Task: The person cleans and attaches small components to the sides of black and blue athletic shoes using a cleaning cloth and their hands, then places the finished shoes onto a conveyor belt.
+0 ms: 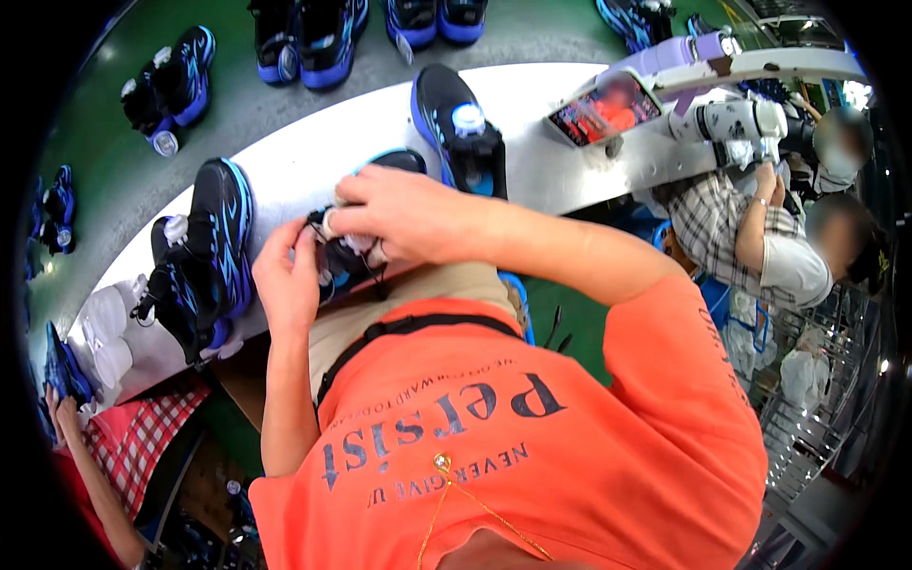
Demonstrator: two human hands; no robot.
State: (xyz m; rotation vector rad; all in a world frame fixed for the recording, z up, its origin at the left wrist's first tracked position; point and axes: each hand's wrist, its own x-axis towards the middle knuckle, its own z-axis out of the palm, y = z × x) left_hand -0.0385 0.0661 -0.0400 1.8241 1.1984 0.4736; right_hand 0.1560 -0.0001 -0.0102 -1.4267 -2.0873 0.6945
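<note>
Black with blue streaks, the shoe (366, 214) the person is working on is sitting at the near edge of the white bench (313, 142), just above the person's lap. Both hands are closing on it. The left hand (285, 280) is cupping the shoe from the near left side, fingers curled up against its flank. The right hand (404, 217) is lying over the top, fingers bent down around a small white part at the tongue or lacing; I cannot tell whether that part is a dial or a scrap of cloth. Neither hand is spread wide; both are holding the shoe.

Most of the shoe is hiding under the right hand, so its long axis is hard to read; what is showing suggests it is running from the near edge away toward the far edge, its blue-rimmed end peeking out beyond the knuckles. The right hand is lying on top, the left is bracing from below and beside.

Just beyond, a second shoe (458, 133) with a round white dial is standing on the bench, pointing toward the far edge. Toward the left end, another shoe (204, 256) is resting at the near edge. At the right end, a co-worker's arm (750, 223) in a checked sleeve is reaching up to a machine, and a phone (603, 109) is lying on the bench.
</note>
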